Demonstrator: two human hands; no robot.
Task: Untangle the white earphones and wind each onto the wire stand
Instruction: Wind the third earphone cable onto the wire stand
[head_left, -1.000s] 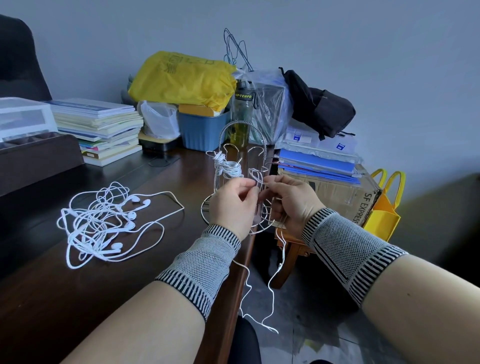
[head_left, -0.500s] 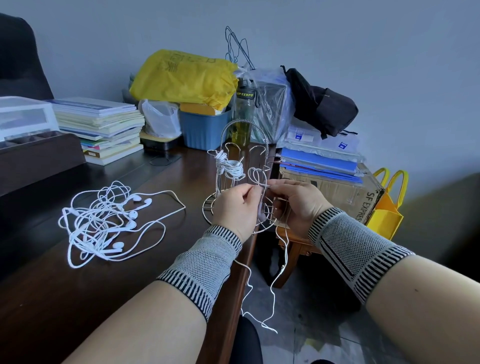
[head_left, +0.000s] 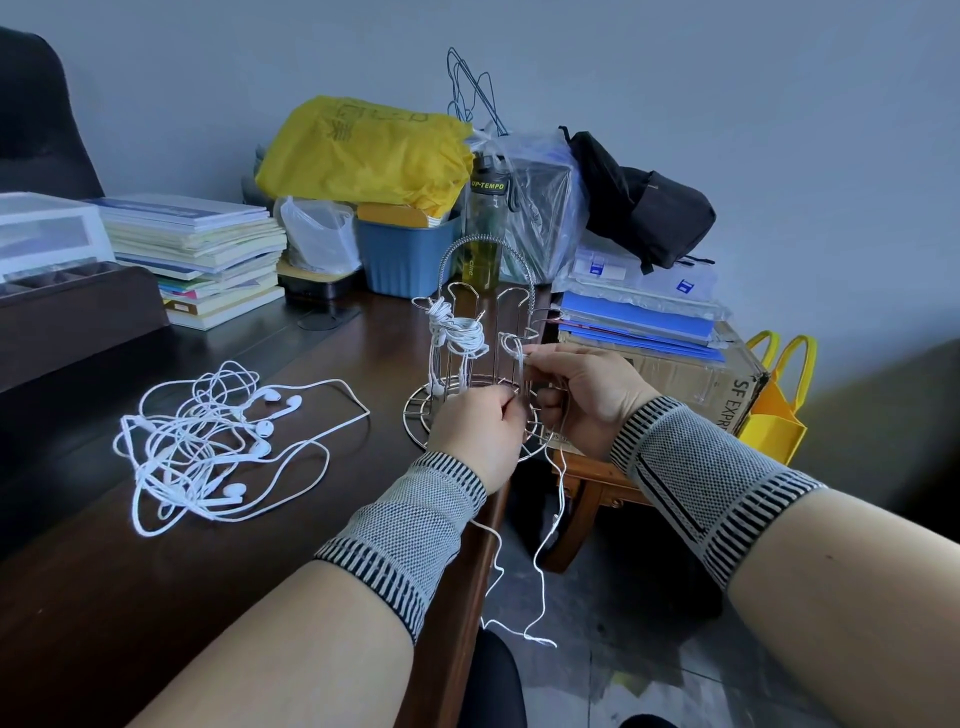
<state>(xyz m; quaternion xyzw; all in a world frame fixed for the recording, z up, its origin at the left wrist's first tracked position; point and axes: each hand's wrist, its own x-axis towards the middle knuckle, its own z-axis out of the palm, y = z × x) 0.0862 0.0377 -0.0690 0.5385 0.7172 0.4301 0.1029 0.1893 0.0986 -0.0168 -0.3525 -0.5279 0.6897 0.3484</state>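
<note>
**Dark table, crowded back edge, one cord half wound**

Dark wood runs across the table (head_left: 78, 597), which ends in a straight edge on the right, where the floor drops away. Along the grey wall sit a stack of books (head_left: 197, 254), a yellow bag (head_left: 363, 150) over a blue tub (head_left: 410, 257), a green bottle (head_left: 485, 228) and a black backpack (head_left: 644, 208).

On the left lies the tangled pile of white earphones (head_left: 208, 447), well apart from the hands. Any cord pulled from it carelessly would likely tighten the knots or drag the whole pile along.

Near the table's edge stands the wire stand (head_left: 467, 384), with one wound bundle (head_left: 457, 338) already on its left hooks. The left hand (head_left: 480, 431) has its fingers curled at the stand's uprights; it seems to pinch the cord, though the grip is partly hidden. The right hand (head_left: 587, 395) pinches the loose earphone cord (head_left: 545, 561) at a hook on the right of the stand. The rest of that cord hangs past the edge toward the floor. Its dangling weight could slip the fresh turns off the hook, and a hard tug might tip the light stand over the edge.
</note>
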